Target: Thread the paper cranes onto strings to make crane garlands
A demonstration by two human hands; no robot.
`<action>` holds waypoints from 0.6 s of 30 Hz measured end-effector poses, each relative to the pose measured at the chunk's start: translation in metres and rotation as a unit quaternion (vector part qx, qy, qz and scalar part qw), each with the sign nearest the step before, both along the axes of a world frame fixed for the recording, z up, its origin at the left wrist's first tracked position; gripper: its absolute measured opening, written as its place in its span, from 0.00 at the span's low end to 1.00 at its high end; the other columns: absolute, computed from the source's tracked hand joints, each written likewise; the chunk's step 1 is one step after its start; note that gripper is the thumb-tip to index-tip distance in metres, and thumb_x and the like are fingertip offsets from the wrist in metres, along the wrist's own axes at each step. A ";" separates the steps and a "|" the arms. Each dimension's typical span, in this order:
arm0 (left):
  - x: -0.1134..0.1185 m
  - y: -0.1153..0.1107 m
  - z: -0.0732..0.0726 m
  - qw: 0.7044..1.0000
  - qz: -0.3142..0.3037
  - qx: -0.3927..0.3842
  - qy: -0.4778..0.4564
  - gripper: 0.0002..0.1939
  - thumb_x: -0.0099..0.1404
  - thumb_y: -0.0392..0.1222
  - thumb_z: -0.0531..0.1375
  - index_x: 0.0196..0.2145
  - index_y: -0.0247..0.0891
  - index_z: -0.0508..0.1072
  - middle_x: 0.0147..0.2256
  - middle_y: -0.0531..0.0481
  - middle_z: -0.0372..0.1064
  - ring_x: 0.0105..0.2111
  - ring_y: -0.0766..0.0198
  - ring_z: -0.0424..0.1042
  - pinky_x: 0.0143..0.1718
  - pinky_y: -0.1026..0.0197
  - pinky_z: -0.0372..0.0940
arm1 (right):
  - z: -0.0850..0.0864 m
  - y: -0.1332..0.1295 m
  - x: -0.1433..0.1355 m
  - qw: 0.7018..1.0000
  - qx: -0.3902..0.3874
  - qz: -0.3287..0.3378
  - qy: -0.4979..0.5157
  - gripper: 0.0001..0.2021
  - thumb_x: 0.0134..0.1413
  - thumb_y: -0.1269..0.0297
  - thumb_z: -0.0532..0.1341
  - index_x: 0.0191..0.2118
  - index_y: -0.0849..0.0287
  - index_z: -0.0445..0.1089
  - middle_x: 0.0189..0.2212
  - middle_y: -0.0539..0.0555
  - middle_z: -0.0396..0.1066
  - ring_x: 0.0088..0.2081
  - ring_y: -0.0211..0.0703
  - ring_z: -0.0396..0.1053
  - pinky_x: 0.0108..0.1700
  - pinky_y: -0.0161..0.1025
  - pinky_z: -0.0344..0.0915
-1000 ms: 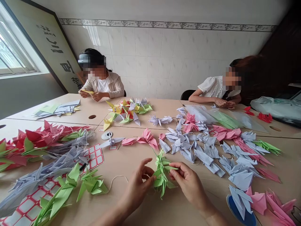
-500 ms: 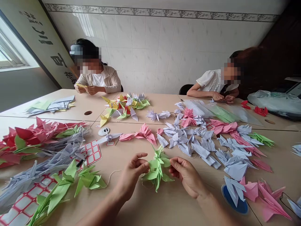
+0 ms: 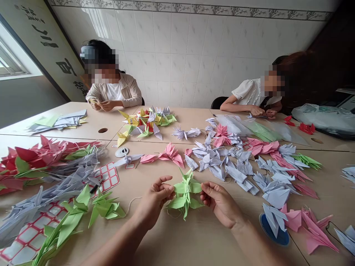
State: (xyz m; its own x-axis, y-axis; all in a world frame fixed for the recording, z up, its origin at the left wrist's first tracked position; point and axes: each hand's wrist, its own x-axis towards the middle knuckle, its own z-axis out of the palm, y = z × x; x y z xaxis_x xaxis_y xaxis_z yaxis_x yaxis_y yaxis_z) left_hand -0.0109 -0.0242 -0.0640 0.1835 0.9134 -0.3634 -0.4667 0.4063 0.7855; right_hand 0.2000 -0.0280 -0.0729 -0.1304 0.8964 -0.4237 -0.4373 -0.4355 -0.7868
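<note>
Green folded paper cranes (image 3: 186, 192), bunched together on a thread, are held just over the table in front of me. My left hand (image 3: 161, 197) pinches a wing tip on their left side between thumb and finger. On the opposite side, my right hand (image 3: 216, 199) pinches another wing tip. The wings are stretched out flat between both hands. A thin white thread hangs below them. Left of my left hand lies another strand of green cranes (image 3: 107, 208) with a white string running from it.
Pale blue cranes (image 3: 238, 173) and pink cranes (image 3: 318, 229) spread over the right side. Red and pink cranes (image 3: 30, 157) lie left. Multicoloured cranes (image 3: 149, 120) sit farther back. Two people (image 3: 113, 87) (image 3: 252, 94) work across the table.
The wings between my hands are now spread straighter and more evenly. The view has tilted slightly downward. The left person's hands have drawn closer together around the yellow paper.
</note>
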 end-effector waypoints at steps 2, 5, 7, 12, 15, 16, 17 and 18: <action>0.000 0.000 0.000 1.000 0.002 -0.001 -0.002 0.26 0.50 0.38 0.71 0.45 0.35 0.68 0.24 0.56 0.68 0.25 0.70 0.67 0.31 0.67 0.61 | -0.001 0.000 0.000 1.000 -0.002 0.001 0.004 0.16 0.35 0.57 0.75 0.25 0.61 0.72 0.20 0.47 0.69 0.24 0.33 0.65 0.25 0.29 0.60; -0.001 0.000 -0.001 1.000 0.005 -0.002 -0.002 0.26 0.50 0.38 0.71 0.46 0.35 0.68 0.24 0.56 0.69 0.25 0.70 0.67 0.31 0.66 0.61 | -0.002 0.001 0.001 1.000 -0.004 0.005 0.008 0.15 0.36 0.57 0.75 0.25 0.61 0.72 0.20 0.46 0.69 0.24 0.32 0.65 0.25 0.28 0.59; -0.001 0.001 -0.002 1.000 0.005 -0.003 0.000 0.26 0.51 0.38 0.70 0.46 0.35 0.67 0.24 0.55 0.69 0.26 0.70 0.68 0.32 0.66 0.61 | -0.003 0.002 0.001 1.000 -0.005 0.007 0.008 0.16 0.36 0.57 0.74 0.25 0.61 0.72 0.20 0.47 0.69 0.24 0.32 0.65 0.25 0.28 0.59; -0.001 0.001 -0.004 1.000 0.002 -0.001 0.003 0.26 0.51 0.38 0.70 0.46 0.36 0.67 0.24 0.55 0.69 0.26 0.70 0.68 0.32 0.66 0.61 | -0.006 0.002 0.003 1.000 -0.005 0.009 0.011 0.15 0.37 0.57 0.74 0.24 0.61 0.72 0.20 0.47 0.69 0.24 0.31 0.65 0.25 0.27 0.59; -0.001 0.001 -0.005 1.000 0.001 0.002 0.006 0.26 0.51 0.39 0.70 0.46 0.36 0.66 0.24 0.56 0.69 0.26 0.70 0.68 0.32 0.66 0.61 | -0.007 0.002 0.003 1.000 -0.008 0.006 0.012 0.15 0.36 0.57 0.75 0.24 0.61 0.72 0.20 0.47 0.69 0.24 0.31 0.65 0.25 0.27 0.60; -0.001 0.000 -0.005 1.000 0.001 0.003 0.007 0.26 0.51 0.39 0.70 0.46 0.36 0.66 0.24 0.56 0.69 0.26 0.70 0.67 0.32 0.66 0.60 | -0.007 0.002 0.002 1.000 -0.009 0.005 0.012 0.16 0.35 0.57 0.75 0.25 0.60 0.72 0.20 0.47 0.69 0.24 0.31 0.65 0.25 0.27 0.60; -0.001 0.000 -0.005 1.000 0.001 0.005 0.009 0.26 0.51 0.39 0.70 0.46 0.36 0.66 0.24 0.56 0.68 0.26 0.70 0.67 0.32 0.66 0.60 | -0.008 0.002 0.002 1.000 -0.010 0.004 0.011 0.16 0.35 0.57 0.75 0.25 0.60 0.72 0.21 0.47 0.69 0.24 0.31 0.65 0.26 0.27 0.60; -0.002 0.000 -0.005 1.000 0.000 0.006 0.012 0.26 0.51 0.39 0.70 0.46 0.36 0.66 0.24 0.56 0.68 0.26 0.70 0.67 0.32 0.66 0.60 | -0.008 0.002 0.002 1.000 -0.010 0.005 0.010 0.16 0.35 0.56 0.75 0.26 0.60 0.72 0.21 0.47 0.69 0.25 0.31 0.65 0.26 0.27 0.60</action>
